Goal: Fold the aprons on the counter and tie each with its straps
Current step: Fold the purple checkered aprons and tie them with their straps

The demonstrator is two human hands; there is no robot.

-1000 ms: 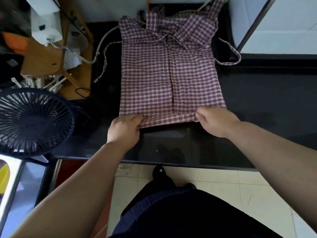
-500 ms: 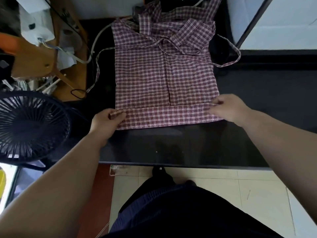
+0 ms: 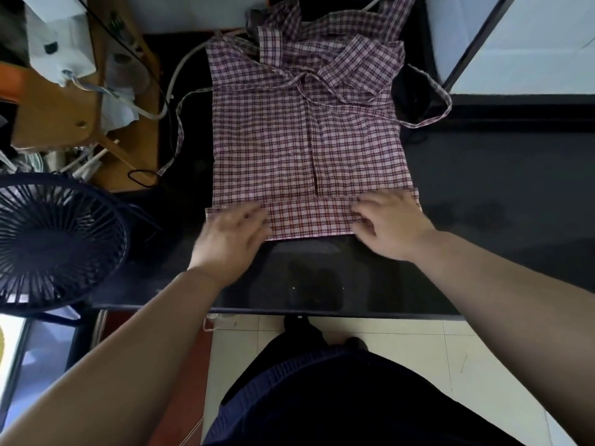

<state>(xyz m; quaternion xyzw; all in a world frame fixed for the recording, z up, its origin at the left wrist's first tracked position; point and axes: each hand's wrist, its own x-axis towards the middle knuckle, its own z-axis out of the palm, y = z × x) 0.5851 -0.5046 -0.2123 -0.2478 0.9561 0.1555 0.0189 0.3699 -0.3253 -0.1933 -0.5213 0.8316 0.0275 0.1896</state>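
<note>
A purple-and-white checked apron (image 3: pixel 306 146) lies flat on the black counter (image 3: pixel 499 188), its sides folded in to meet at a centre seam. Its near hem is turned up into a narrow band (image 3: pixel 310 217). My left hand (image 3: pixel 236 235) rests on the band's left end and my right hand (image 3: pixel 388 220) on its right end, fingers spread and pressing the cloth. One strap (image 3: pixel 178 123) loops off the left side and another strap (image 3: pixel 434 101) loops off the right. The bib and neck straps bunch at the far end.
A dark blue fan (image 3: pixel 54 239) stands at the left, close to my left forearm. Behind it a wooden board (image 3: pixel 64 104) carries white cables and clutter. A white appliance (image 3: pixel 531 43) stands at the far right. The counter's front edge (image 3: pixel 322 312) runs above the tiled floor.
My hands turned the near hem up into a band, first gripping its two ends, and have now slid inward along it to lie flat on the fold.
</note>
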